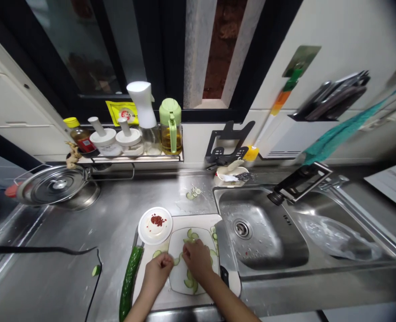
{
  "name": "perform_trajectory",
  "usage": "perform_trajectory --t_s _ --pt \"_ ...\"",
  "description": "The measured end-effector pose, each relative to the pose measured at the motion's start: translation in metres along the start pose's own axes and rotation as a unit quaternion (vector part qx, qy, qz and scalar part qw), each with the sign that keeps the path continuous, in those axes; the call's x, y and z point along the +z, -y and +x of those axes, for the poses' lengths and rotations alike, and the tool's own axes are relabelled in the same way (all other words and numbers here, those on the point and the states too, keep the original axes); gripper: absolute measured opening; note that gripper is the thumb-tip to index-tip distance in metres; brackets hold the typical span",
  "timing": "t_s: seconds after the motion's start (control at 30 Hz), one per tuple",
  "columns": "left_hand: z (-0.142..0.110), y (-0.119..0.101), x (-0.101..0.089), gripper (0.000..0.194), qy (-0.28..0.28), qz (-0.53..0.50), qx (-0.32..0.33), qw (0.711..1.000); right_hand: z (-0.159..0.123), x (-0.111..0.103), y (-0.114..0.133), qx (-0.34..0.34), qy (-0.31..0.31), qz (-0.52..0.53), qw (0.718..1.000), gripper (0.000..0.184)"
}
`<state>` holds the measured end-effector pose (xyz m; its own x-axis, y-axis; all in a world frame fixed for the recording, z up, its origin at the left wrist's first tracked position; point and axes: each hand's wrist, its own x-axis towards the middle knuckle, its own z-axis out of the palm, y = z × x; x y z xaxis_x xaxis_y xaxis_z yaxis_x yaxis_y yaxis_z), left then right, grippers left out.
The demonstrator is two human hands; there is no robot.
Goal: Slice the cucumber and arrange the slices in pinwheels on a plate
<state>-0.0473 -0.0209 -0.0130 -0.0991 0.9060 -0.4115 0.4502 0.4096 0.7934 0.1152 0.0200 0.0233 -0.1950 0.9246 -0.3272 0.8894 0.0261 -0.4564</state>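
Note:
A white squarish plate (177, 285) lies on the cutting board (157, 304), with several cucumber slices (189, 282) arranged on it. My left hand (159, 268) is at the plate's left side, fingers pinched on a cucumber slice (176, 260). My right hand (197, 257) reaches over the plate's middle, its fingers drawn together near the slices at the far edge; its fingertips are partly hidden, so what they hold cannot be made out. A kitchen knife (225, 250) with a dark handle rests along the board's right side. Left of the board lies a whole cucumber (130, 279).
A small round plate (155, 226) with red bits sits at the board's far left corner. The sink (261, 228) is to the right. Behind are a rack with an oil jug (171, 127) and seasoning jars (105, 142). A lidded pot (58, 185) stands far left.

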Motion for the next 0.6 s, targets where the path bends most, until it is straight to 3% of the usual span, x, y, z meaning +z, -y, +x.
perform_trajectory --t_s 0.23,0.6 --pt "0.002 0.002 -0.002 0.014 -0.034 0.072 0.032 0.996 0.009 0.009 0.001 -0.031 0.017 -0.050 0.998 0.008" --pt "0.002 0.012 0.003 0.012 -0.076 0.063 0.071 0.993 0.011 0.020 -0.004 -0.063 -0.004 -0.082 0.995 0.011"
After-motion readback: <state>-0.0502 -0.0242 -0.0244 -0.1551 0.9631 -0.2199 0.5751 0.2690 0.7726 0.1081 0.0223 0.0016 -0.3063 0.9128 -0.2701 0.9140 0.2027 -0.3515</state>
